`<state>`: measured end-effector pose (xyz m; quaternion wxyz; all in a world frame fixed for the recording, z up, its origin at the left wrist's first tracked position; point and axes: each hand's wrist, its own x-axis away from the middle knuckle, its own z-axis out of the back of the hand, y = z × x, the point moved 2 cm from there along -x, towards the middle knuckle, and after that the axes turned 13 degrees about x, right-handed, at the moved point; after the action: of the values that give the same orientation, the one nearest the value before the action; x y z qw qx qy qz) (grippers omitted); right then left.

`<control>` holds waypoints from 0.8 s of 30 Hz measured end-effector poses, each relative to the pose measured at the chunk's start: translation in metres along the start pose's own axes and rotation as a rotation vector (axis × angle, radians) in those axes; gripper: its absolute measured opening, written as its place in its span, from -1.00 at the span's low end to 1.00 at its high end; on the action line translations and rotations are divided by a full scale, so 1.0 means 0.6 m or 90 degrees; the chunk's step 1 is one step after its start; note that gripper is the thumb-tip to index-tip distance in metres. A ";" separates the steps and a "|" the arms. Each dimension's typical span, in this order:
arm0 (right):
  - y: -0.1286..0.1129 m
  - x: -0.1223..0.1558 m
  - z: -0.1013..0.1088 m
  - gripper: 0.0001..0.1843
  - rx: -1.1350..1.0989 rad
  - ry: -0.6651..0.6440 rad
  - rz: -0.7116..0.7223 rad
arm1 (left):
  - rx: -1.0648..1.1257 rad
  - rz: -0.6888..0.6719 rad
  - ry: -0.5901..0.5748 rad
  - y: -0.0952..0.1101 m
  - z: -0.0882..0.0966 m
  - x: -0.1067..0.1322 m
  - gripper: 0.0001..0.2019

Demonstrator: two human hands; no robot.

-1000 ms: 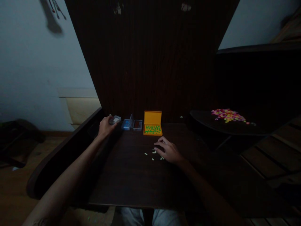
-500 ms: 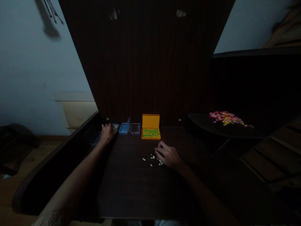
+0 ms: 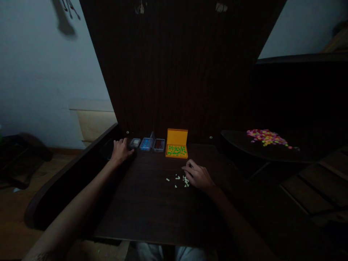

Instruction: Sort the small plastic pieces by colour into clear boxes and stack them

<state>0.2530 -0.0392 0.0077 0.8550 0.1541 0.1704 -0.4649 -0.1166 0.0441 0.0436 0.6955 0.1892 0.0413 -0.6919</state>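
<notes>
My left hand (image 3: pixel 121 152) lies at the back left of the dark desk, fingers apart, beside a small clear box (image 3: pixel 135 143) with pale pieces. Its fingertips cover part of a dark, flat thing at the side wall. Over the desk's middle, my right hand (image 3: pixel 199 175) is curled with thumb and forefinger together; whatever is between them is too small to make out. Several small pale pieces (image 3: pixel 186 181) are scattered beside and under its fingers. Behind it stands an open yellow box (image 3: pixel 177 133) with green pieces in its tray.
Between the left hand and the yellow box sit a clear box of blue pieces (image 3: pixel 145 144) and a clear box with dark contents (image 3: pixel 159 145). A heap of pink, purple and yellow pieces (image 3: pixel 268 137) lies on a side shelf (image 3: pixel 236 145). A raised side wall (image 3: pixel 73 174) borders the left.
My left hand has shifted off the small clear box toward the left, and its fingers have spread. My right hand stays curled by the pale pieces. The view has turned slightly.
</notes>
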 end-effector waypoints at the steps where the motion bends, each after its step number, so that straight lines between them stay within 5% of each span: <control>1: 0.003 0.000 0.001 -0.69 -0.003 -0.004 -0.003 | -0.019 0.009 0.010 -0.002 0.008 0.013 -0.47; 6: 0.016 -0.001 0.006 -0.66 -0.045 -0.021 -0.037 | -0.059 0.042 -0.007 -0.011 0.027 0.069 -0.60; 13: 0.022 0.000 0.003 -0.67 -0.113 -0.034 -0.046 | -0.024 0.074 -0.080 -0.011 0.025 0.097 -0.68; 19: 0.020 -0.004 0.001 -0.69 -0.164 -0.007 -0.052 | -0.038 0.022 0.031 0.021 0.058 0.117 -0.72; 24: 0.014 -0.009 0.010 -0.71 -0.239 0.025 -0.057 | -0.007 -0.066 0.138 0.085 0.098 0.128 -0.76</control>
<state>0.2583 -0.0335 0.0165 0.8438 -0.0071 0.2773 -0.4594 -0.0758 -0.0486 0.0840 0.6513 0.2569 0.1297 -0.7021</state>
